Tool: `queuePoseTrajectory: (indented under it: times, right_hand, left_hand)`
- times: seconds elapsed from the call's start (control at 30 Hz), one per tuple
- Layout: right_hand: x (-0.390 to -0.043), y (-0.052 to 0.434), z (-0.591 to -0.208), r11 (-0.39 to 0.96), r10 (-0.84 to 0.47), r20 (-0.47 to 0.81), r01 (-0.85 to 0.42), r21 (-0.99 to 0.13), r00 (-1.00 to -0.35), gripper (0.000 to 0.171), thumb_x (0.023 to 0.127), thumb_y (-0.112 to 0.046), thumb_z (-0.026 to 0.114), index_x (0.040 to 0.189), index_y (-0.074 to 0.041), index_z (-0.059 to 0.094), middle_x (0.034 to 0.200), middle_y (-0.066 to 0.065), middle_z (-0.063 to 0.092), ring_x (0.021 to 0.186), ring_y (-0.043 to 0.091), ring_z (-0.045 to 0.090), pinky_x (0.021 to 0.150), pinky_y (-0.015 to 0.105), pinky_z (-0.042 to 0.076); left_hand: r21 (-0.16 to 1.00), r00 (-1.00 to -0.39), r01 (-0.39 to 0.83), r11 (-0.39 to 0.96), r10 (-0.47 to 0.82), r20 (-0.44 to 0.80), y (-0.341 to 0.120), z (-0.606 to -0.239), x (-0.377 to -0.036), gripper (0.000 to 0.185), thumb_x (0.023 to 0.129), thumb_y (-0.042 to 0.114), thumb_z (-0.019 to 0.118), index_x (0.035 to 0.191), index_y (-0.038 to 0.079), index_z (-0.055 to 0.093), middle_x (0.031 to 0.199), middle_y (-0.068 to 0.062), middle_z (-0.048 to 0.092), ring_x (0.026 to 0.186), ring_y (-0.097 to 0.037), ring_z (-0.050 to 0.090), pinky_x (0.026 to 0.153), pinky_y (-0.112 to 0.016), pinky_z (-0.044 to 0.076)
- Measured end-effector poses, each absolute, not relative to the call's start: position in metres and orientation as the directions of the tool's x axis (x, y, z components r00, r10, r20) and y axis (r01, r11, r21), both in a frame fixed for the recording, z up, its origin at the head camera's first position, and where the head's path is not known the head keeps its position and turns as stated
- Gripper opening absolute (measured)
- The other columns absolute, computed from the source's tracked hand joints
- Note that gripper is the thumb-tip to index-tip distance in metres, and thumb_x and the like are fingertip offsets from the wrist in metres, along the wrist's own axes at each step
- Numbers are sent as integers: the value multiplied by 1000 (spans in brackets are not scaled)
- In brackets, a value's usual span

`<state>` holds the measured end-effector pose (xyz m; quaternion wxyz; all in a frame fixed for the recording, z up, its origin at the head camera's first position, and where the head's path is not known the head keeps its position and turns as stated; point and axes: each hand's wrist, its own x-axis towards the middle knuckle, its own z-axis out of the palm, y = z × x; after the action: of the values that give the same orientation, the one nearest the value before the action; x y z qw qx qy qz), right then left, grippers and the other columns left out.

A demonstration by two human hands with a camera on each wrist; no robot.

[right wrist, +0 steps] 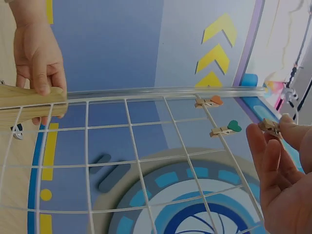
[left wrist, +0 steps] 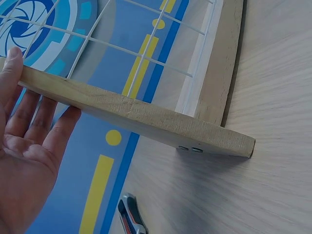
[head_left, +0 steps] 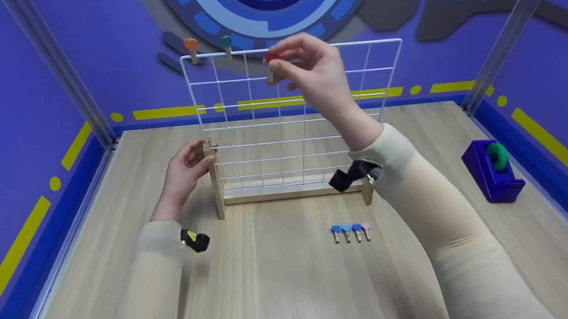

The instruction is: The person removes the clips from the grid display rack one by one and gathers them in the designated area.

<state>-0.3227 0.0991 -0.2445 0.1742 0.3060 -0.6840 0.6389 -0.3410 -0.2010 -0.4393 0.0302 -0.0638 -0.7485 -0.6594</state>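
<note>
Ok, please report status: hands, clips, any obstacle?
Right hand pinching red clip. Left hand gripping wooden post. Orange clip and green clip on top wire. No obstruction visible.

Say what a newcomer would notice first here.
Probably the right hand, pinching a red-topped clothespin near the top of the central white wire grid. Next come the orange peg and green peg clipped along its top left, then the blue tape dispenser on the right of the table.

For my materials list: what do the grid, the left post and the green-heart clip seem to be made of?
Grid: probably white-coated metal wire, judging by its thin, evenly white bars.
Left post: wood, apparently unpainted, with visible grain.
Green-heart clip: probably bare wood, by its pale tan body; the heart is uniformly green, perhaps painted wood or plastic.
</note>
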Motion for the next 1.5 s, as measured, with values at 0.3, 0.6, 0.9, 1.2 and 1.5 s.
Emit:
queuePoseTrajectory:
  times: [0.3, 0.6, 0.9, 1.2, 1.5]
  right_hand:
    - [-306, 127, -277, 31, -250, 535, -559, -829, -807, 21, 90, -6, 78, 110, -3, 73, 100, 4, 77, 80, 19, 77, 69, 28, 63]
    - [-291, 154, -314, 54, -270, 460, -491, -870, -845, 19, 91, -5, 77, 109, -2, 71, 94, 0, 79, 81, 16, 77, 69, 26, 62]
    - [-272, 178, -357, 111, -280, 340, -382, -918, -898, 25, 89, 2, 77, 113, 5, 70, 92, -5, 78, 79, 12, 72, 67, 21, 60]
    - [-252, 204, -401, 205, -306, 217, -287, -936, -927, 26, 91, -3, 77, 115, 3, 70, 96, -4, 77, 82, 12, 72, 70, 23, 61]
    - [-236, 221, -454, 260, -324, 27, -117, -959, -946, 28, 91, -6, 77, 115, 4, 68, 100, 5, 76, 82, 11, 72, 70, 24, 60]
  left_hand:
    - [985, -994, 110, 136, 40, 105, -200, -438, -340, 54, 101, 15, 67, 151, 10, 47, 149, -11, 60, 128, -13, 60, 97, -18, 55]
    - [983, -986, 156, 95, 65, 151, -202, -441, -342, 52, 101, 8, 65, 150, 5, 46, 149, -19, 57, 116, -1, 63, 93, -16, 56]
    - [983, -988, 147, 111, 61, 141, -201, -440, -342, 52, 101, 11, 66, 150, 6, 47, 148, -17, 59, 118, -4, 62, 94, -16, 56]
    - [981, -989, 144, 127, 46, 139, -200, -439, -340, 50, 101, 13, 66, 148, 9, 50, 147, -14, 60, 121, -8, 63, 95, -17, 56]
    - [985, -990, 141, 103, 46, 137, -200, -440, -341, 52, 101, 9, 66, 149, 7, 48, 148, -18, 58, 117, -5, 63, 94, -17, 56]
